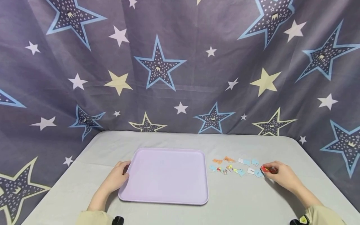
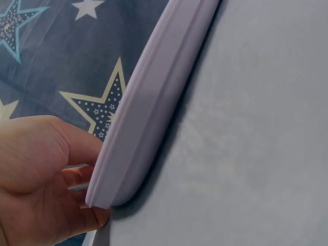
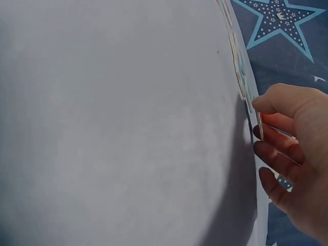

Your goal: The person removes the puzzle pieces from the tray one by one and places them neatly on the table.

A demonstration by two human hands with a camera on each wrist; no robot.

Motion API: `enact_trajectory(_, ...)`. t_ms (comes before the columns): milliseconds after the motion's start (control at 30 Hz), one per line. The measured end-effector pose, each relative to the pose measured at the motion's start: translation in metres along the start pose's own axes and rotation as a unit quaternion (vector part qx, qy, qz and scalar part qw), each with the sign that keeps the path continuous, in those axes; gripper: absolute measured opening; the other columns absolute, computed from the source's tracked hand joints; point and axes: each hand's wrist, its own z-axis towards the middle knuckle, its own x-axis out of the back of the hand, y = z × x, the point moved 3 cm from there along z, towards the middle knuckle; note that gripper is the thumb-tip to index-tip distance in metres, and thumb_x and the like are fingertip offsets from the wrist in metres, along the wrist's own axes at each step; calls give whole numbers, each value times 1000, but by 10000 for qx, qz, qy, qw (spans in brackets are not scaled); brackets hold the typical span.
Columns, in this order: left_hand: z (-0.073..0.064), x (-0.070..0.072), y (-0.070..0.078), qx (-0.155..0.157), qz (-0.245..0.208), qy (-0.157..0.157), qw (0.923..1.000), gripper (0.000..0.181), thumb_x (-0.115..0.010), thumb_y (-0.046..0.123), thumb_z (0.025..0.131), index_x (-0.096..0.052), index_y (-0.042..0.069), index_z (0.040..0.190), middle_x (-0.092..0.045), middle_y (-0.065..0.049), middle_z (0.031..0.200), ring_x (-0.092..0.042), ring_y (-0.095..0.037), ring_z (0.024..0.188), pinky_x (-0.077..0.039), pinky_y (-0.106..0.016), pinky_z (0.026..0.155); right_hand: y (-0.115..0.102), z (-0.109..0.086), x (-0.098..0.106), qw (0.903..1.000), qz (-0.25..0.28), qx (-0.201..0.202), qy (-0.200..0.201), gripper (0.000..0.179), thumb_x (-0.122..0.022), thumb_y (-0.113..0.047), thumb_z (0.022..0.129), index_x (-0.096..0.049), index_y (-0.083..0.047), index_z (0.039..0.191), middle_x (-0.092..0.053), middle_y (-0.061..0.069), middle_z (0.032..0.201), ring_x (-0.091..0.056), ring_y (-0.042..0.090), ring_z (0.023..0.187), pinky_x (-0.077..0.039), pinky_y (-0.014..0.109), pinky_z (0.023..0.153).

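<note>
At the left edge of a pale lilac tray [image 1: 166, 175], my left hand [image 1: 116, 176] holds the rim, with the thumb over it and the fingers at its outer side in the left wrist view. My right hand [image 1: 281, 175] pinches a red puzzle piece [image 1: 264, 169] between thumb and fingers at the right end of a group of flat pieces. In the right wrist view this piece [image 3: 260, 125] shows edge-on, close to the table. Just left of it lie white and light-blue pieces [image 1: 255, 172].
Further left, between tray and right hand, lie orange pieces [image 1: 229, 159] and several blue ones with coloured pictures [image 1: 239, 172]. A pale cloth covers the table [image 1: 236, 203]. Behind it hangs a dark curtain [image 1: 197, 78] with a star pattern.
</note>
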Motion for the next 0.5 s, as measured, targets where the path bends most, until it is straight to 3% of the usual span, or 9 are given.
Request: enact_trajectory(500,-1,1,1,62,-4,-101,9999,48,-51,-1,78,-43,-16,124,-51,-25,108,-53,-27,92,-44,-47,86,7,-4,-4,9998,21,120,160,32,-72,-15,71,-69,-3,100,-60,3,88,-44,6,68,-37,24,57)
